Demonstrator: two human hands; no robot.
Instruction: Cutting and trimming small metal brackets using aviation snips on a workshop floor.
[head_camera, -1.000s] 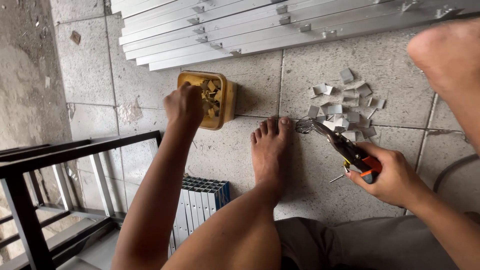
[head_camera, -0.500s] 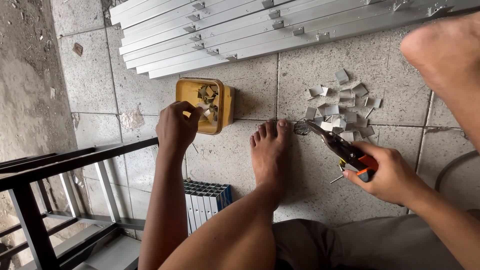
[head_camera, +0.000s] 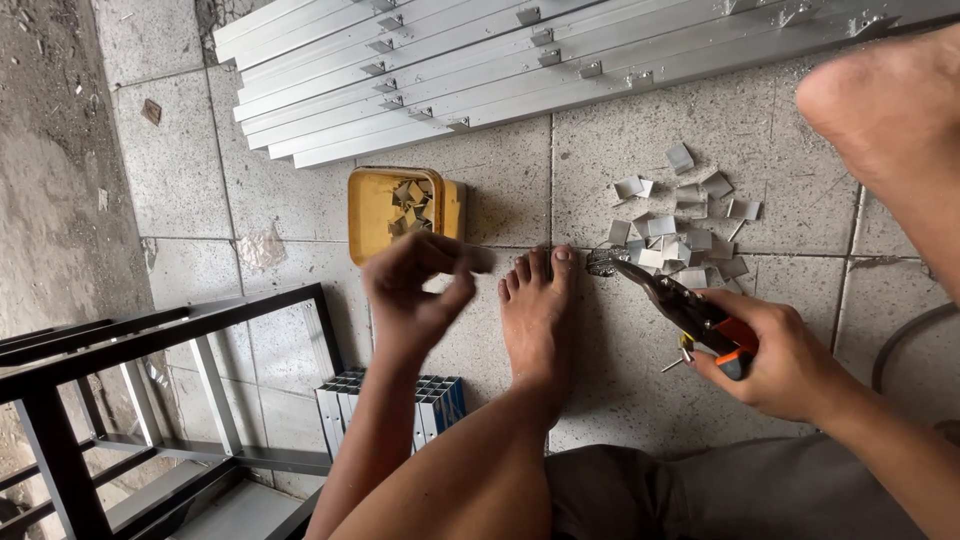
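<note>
R hand (head_camera: 790, 360) wrapped tight round black-orange metal snips (head_camera: 690, 315), blades pointing 10 o'clock at pile of small grey metal bits (head_camera: 675, 235). L hand (head_camera: 415, 290) fingers pinched, blurry, can't tell what's inside; yellow square tub (head_camera: 375, 215) at its 12.

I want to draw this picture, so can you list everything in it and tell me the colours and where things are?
Metal strips: many, silver, stacked along the top.
Tray: one, yellow, on the tiled floor holding small metal clips.
Cut metal bits: many, grey, scattered beside the toes.
Short channel pieces: a bundle, silver-blue, below the left arm.
Frame: one, black, bottom left.
Snips: one, orange and black handles, in the right grip.
Foot: one, bare, centre.
Left hand: raised below the tray, fingers pinched.
Right hand: shut on the snips.
</note>
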